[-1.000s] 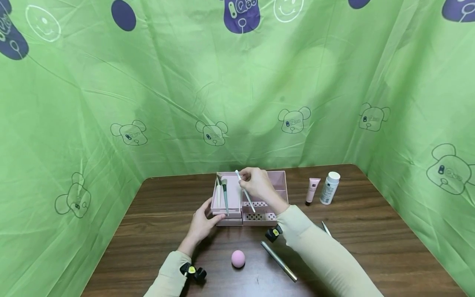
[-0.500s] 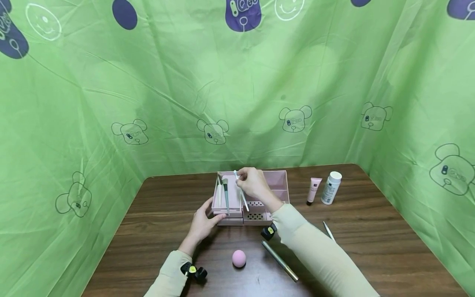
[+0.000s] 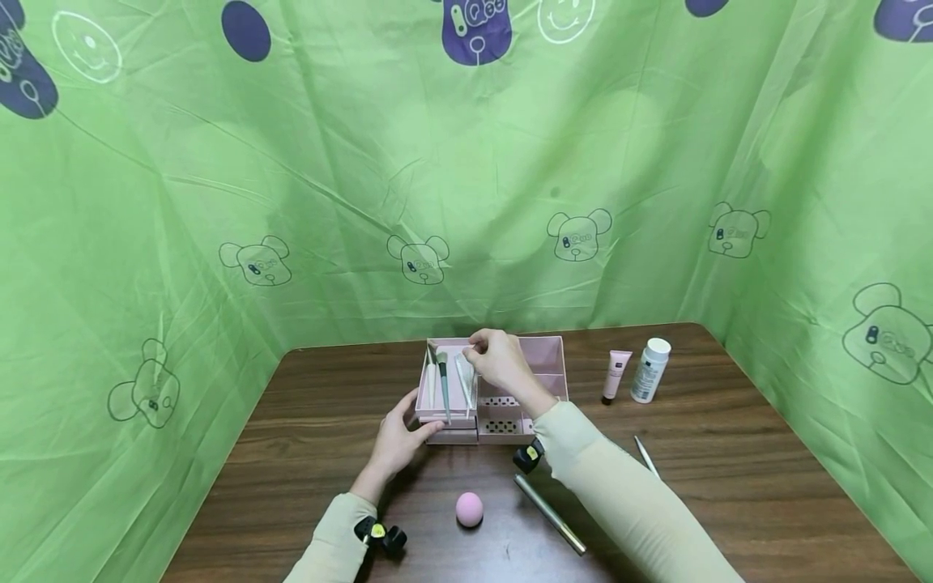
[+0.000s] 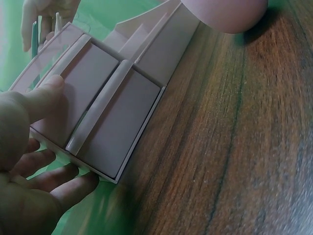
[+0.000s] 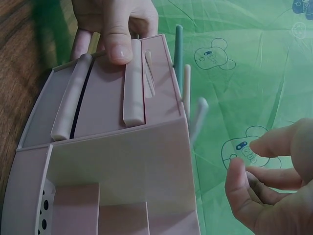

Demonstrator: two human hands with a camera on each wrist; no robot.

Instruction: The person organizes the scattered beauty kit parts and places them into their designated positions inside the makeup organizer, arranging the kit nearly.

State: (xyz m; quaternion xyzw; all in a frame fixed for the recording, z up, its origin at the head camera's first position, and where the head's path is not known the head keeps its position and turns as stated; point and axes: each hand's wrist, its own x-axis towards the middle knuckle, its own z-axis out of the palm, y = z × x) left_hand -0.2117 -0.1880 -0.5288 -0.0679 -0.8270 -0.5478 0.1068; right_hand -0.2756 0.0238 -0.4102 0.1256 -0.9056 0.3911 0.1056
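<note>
A pink desktop organizer (image 3: 543,356) with drawers stands at the table's back. My left hand (image 3: 396,444) grips its left front corner, thumb pressed on the upper drawer front and fingers along the side. In the organizer's top left tray lie a white-handled brush (image 3: 431,385), a green-handled brush (image 3: 444,387) and a slim white stick (image 3: 464,382). In the right wrist view, the white stick (image 5: 199,117) looks blurred and leans beyond the organizer's edge. My right hand (image 3: 501,360) hovers over the tray's right side, its thumb and fingers (image 5: 238,183) apart with nothing between them.
A pink ball (image 3: 470,509) and a grey-green metallic tube (image 3: 550,515) lie in front of the organizer. Rightward are a thin white pen-like stick (image 3: 645,456), a pink squeeze tube (image 3: 615,376) and a white bottle (image 3: 650,371). Green cloth (image 3: 350,308) hangs behind the table.
My right hand has moved slightly left with the white stick and let it go; the stick now lies in the top left tray. My left hand has stayed on the organizer.
</note>
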